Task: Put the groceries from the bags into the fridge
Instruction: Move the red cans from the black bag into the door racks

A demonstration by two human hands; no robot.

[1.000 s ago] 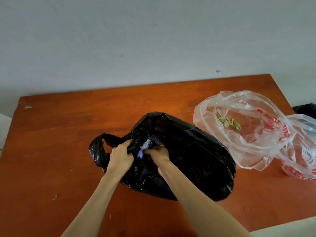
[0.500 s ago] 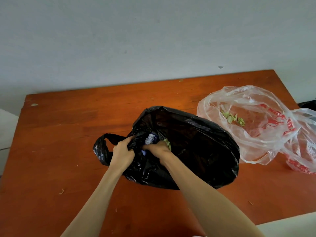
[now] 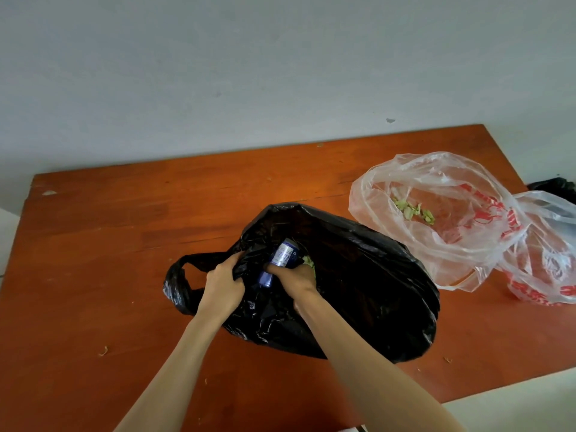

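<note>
Plain grey wall (image 3: 249, 73) backs an orange-brown wooden bench (image 3: 93, 244) that carries three plastic bags. A black bag (image 3: 358, 275) lies at centre with its mouth turned toward the person. Just beside it to the right sits a clear bag with red print (image 3: 452, 213), holding only a few green leaf scraps (image 3: 413, 210); a second printed clear bag (image 3: 548, 263) lies partly behind that one at the bench edge.

Step in hand: extraction of an item from the black bag. The left hand (image 3: 223, 285) is closed on the bag's rim next to its loop handle (image 3: 180, 275), holding the mouth open. The right hand (image 3: 294, 275) is inside the mouth, fingers wrapped around the lower part of a blue can (image 3: 280, 260). The can is tilted, its upper end pointing away from the person, and remains within the bag opening. Something pale green (image 3: 308, 261) shows beside the right hand; what it is cannot be determined.

Next move, as judged: lift the can clear of the plastic while the left hand keeps the rim spread, since loose film could snag it. The fridge is not in view, so the carry will require turning away from the bench. Remaining contents of the black bag are hidden.
</note>
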